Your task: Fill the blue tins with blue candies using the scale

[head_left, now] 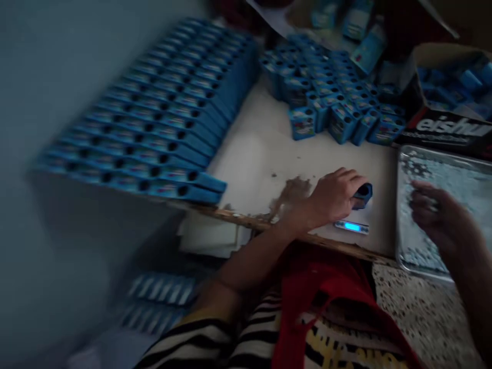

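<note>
My left hand (335, 195) is wrapped round a small blue box (362, 196) with a dark round hole in its top. That box is at a small digital scale (351, 226) with a lit blue display, near the table's front edge; whether it rests on the scale is hidden. Over a metal tray (400, 215) of small pale pieces, my right hand (432, 207) has its fingers curled together. Pale bits show at its fingertips, but blur hides exactly what they are.
Rows of blue boxes (154, 113) stand packed along the table's left side. More blue boxes (326, 87) cluster at the back. A carton (446, 125) holding blue packs is behind the tray. The table's worn front edge (246, 220) runs before me, with stacked blue packs (161, 289) below.
</note>
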A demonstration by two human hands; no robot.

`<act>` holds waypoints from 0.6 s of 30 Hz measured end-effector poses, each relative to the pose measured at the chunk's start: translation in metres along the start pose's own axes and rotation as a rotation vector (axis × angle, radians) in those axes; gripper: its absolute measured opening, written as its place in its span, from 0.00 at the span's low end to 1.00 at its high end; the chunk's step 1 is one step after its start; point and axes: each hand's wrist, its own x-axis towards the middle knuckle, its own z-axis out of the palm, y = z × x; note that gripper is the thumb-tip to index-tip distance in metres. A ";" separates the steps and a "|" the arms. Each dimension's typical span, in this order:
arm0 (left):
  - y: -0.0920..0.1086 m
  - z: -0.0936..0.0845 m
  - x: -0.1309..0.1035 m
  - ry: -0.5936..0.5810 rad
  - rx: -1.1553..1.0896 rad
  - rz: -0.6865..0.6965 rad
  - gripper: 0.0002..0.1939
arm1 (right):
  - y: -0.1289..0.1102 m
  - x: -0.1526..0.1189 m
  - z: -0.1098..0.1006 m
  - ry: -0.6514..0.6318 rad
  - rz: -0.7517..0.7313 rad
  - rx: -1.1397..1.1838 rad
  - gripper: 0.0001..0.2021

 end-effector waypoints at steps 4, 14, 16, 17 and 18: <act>-0.075 -0.092 -0.049 0.074 0.082 -0.203 0.25 | 0.021 0.034 -0.009 0.012 0.188 0.303 0.15; -0.207 -0.205 -0.190 -0.127 0.158 -0.489 0.30 | -0.039 0.142 0.126 -0.031 -0.340 -0.180 0.17; -0.210 -0.191 -0.202 -0.121 0.200 -0.435 0.29 | -0.060 0.171 0.153 0.015 -0.439 -0.641 0.20; -0.209 -0.182 -0.207 -0.089 0.239 -0.407 0.29 | -0.069 0.184 0.165 0.016 -0.441 -0.860 0.23; -0.206 -0.172 -0.210 -0.051 0.286 -0.384 0.30 | -0.076 0.195 0.176 0.001 -0.426 -1.046 0.24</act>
